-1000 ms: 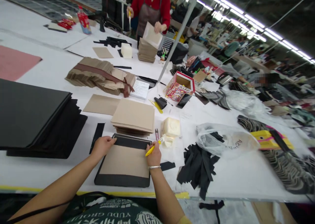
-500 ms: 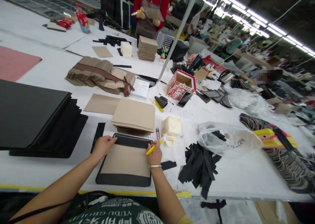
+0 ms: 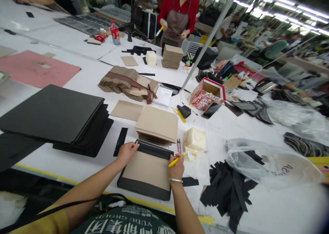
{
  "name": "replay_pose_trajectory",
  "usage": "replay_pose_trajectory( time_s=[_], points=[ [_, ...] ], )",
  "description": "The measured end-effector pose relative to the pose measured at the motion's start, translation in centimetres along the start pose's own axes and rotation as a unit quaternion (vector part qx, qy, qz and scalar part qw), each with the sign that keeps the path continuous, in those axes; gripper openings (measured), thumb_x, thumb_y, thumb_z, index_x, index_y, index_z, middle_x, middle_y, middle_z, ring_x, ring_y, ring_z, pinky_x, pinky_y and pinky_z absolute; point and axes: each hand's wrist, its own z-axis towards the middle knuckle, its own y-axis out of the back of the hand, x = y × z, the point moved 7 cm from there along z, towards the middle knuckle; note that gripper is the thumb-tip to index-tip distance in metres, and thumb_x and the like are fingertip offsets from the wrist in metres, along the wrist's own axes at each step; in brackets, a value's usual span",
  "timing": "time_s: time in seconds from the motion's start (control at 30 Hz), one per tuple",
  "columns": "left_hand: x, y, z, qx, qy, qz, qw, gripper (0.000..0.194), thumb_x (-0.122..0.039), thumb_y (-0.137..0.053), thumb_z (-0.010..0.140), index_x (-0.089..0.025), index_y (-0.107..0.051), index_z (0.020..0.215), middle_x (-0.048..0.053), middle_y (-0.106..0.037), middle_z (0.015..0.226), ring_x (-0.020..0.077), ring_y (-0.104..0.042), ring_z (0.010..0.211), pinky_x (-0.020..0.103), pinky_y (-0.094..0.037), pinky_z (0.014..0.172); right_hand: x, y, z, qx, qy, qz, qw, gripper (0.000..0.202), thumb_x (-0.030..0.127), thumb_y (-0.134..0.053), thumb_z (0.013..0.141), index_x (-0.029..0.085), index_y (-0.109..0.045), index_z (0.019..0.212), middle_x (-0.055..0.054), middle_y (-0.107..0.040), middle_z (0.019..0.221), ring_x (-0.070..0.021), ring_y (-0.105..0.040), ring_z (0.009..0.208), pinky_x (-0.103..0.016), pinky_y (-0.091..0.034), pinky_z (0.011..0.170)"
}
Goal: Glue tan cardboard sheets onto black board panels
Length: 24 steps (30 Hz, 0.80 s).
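Beige board (image 3: 147,170): it lies flat on the white table (image 3: 272,206), directly before the person, with black bands (image 3: 144,191) along its far and near sides.
Left hand (image 3: 128,153): thumb and fingers are drawn close together at the far left corner of the board; whether they pinch it or only press it, I cannot tell.
Right hand (image 3: 176,166): fingers are curled closed around a yellow tool (image 3: 173,162), at the far right corner of the board (a bracelet (image 3: 175,180) is on this wrist).
Behind the board: one stack of beige cards (image 3: 157,124); snips (image 3: 179,145) and a cream block (image 3: 195,139) are to the right of it.
Left side: a big pile of black sheets (image 3: 51,112), and nearer to the left hand, a single dark strip (image 3: 120,141).
Right side: many black strips (image 3: 228,189) in a heap, beside a clear plastic bag (image 3: 272,165).
Across the table: a co-worker (image 3: 178,21) holds a yellow brush (image 3: 159,31).
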Motion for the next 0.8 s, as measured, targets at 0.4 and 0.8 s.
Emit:
replay_pose_trajectory(
  time_s=[0.4,0.8],
  points=[
    [0.5,0.1,0.3,-0.006,0.042,0.001,0.999,0.033,-0.041,-0.044,0.07,-0.018,-0.04,0.046,-0.004,-0.042,0.043,0.01,-0.038,0.045,0.022,-0.021,0.046,0.7,-0.2,0.0,0.011,0.018,-0.028,0.999,0.028,0.044,-0.041,0.081,0.018,-0.043,0.09,0.001,-0.054,0.067,-0.0161,-0.054,0.058,-0.026,-0.039,0.057],
    [1.4,-0.9,0.6,0.035,0.068,0.047,0.996,0.04,-0.051,-0.043,0.072,-0.02,-0.043,0.047,-0.002,-0.045,0.041,0.0137,-0.045,0.046,0.024,-0.024,0.047,0.7,0.0,-0.3,0.007,0.035,-0.062,0.997,0.015,0.031,-0.043,0.081,0.019,-0.044,0.089,0.001,-0.054,0.069,-0.0142,-0.055,0.062,-0.025,-0.041,0.06]
  ],
)
